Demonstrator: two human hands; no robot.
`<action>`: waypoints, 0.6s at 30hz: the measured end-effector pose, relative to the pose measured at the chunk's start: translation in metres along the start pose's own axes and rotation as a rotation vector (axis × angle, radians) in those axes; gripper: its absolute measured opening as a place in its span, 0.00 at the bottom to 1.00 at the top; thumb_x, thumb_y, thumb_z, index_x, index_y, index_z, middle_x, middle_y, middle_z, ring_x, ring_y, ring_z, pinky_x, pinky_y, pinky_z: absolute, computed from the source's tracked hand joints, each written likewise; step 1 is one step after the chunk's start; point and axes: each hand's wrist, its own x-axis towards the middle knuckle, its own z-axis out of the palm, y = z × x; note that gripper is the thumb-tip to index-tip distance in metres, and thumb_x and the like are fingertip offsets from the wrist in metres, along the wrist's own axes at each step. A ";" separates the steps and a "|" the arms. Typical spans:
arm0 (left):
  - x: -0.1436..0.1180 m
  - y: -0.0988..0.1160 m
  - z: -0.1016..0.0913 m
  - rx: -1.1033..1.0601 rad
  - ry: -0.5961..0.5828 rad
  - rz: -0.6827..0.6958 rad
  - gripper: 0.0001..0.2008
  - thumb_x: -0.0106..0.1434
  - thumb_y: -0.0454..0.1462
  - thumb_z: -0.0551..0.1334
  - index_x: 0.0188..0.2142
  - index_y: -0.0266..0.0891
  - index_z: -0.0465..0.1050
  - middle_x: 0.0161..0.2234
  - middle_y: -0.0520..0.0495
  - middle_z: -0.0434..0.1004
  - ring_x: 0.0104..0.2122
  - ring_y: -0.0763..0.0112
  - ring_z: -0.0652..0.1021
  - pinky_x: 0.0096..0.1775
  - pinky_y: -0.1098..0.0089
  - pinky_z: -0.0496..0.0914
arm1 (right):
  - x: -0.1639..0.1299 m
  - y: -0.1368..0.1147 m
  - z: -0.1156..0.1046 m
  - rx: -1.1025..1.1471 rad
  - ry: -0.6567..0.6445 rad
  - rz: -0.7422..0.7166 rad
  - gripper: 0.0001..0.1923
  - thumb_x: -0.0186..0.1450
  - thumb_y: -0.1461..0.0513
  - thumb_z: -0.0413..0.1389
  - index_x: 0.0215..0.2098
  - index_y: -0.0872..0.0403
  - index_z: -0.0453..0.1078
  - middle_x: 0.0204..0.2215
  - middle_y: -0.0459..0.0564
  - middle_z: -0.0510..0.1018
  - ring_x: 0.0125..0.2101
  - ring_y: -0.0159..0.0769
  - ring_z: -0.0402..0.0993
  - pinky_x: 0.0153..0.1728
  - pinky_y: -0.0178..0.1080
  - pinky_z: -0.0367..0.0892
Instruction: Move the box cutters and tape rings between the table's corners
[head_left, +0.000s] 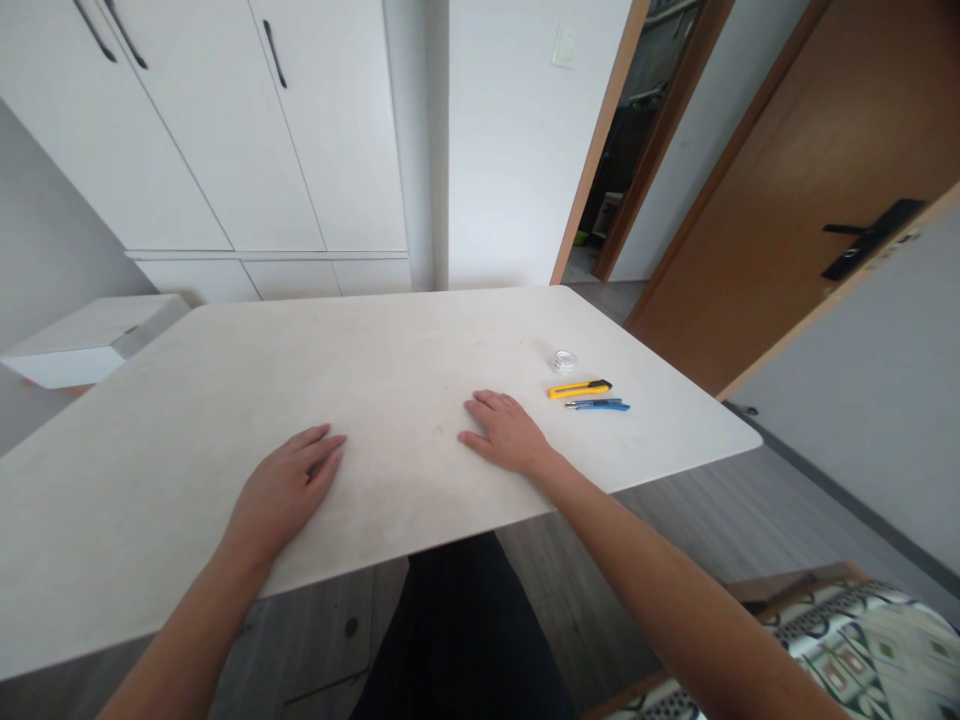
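Both of my hands rest on the white tabletop. My left hand lies palm down left of the middle, fingers stretched out and holding nothing. Across from it, my right hand lies flat with the thumb apart from the fingers, also holding nothing. Just right of that hand is a yellow utility knife with a black end. A slim blue cutter with a metal tip lies in front of it, nearer to me. Behind the knives sits a small roll of clear tape. Neither hand touches these things.
White cabinets stand beyond the table. A white box is at the far left. On the right are a brown door and a patterned chair seat. The table's front edge runs close to my legs.
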 end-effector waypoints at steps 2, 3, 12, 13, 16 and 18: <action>0.000 0.000 0.001 -0.002 -0.004 -0.001 0.27 0.68 0.52 0.50 0.50 0.41 0.79 0.58 0.42 0.74 0.57 0.57 0.75 0.63 0.57 0.65 | 0.000 0.000 0.000 0.001 -0.004 0.002 0.30 0.70 0.46 0.51 0.62 0.56 0.66 0.63 0.60 0.67 0.63 0.46 0.60 0.64 0.48 0.52; 0.000 -0.001 0.001 -0.004 -0.006 0.000 0.27 0.68 0.52 0.50 0.50 0.41 0.79 0.58 0.42 0.74 0.57 0.58 0.74 0.63 0.57 0.65 | 0.000 0.000 0.000 0.000 -0.004 0.003 0.30 0.70 0.46 0.51 0.62 0.55 0.66 0.63 0.60 0.67 0.64 0.46 0.60 0.64 0.48 0.52; 0.001 0.002 0.000 -0.013 -0.001 -0.023 0.26 0.67 0.53 0.51 0.49 0.43 0.80 0.57 0.44 0.75 0.56 0.58 0.75 0.62 0.58 0.66 | 0.000 0.002 0.000 -0.004 0.009 -0.014 0.29 0.71 0.46 0.52 0.61 0.56 0.67 0.62 0.61 0.68 0.63 0.47 0.62 0.64 0.49 0.54; 0.001 0.002 0.000 -0.013 0.000 -0.028 0.26 0.67 0.53 0.51 0.48 0.43 0.80 0.57 0.44 0.75 0.56 0.58 0.75 0.62 0.59 0.66 | 0.002 0.001 0.000 -0.001 0.010 -0.014 0.28 0.71 0.47 0.52 0.61 0.56 0.67 0.62 0.61 0.68 0.63 0.46 0.62 0.64 0.49 0.54; 0.003 -0.001 0.001 -0.009 -0.012 -0.032 0.26 0.66 0.53 0.50 0.48 0.42 0.80 0.57 0.44 0.75 0.57 0.58 0.75 0.62 0.59 0.65 | -0.003 -0.009 -0.003 0.006 0.023 0.037 0.23 0.71 0.51 0.53 0.58 0.56 0.69 0.60 0.62 0.70 0.62 0.47 0.63 0.63 0.51 0.55; 0.004 -0.005 0.002 0.002 -0.033 -0.020 0.27 0.66 0.54 0.50 0.49 0.42 0.80 0.57 0.44 0.75 0.57 0.57 0.75 0.62 0.58 0.65 | -0.021 -0.026 -0.008 0.026 0.058 0.067 0.18 0.72 0.56 0.52 0.55 0.57 0.71 0.57 0.62 0.73 0.62 0.48 0.63 0.63 0.53 0.55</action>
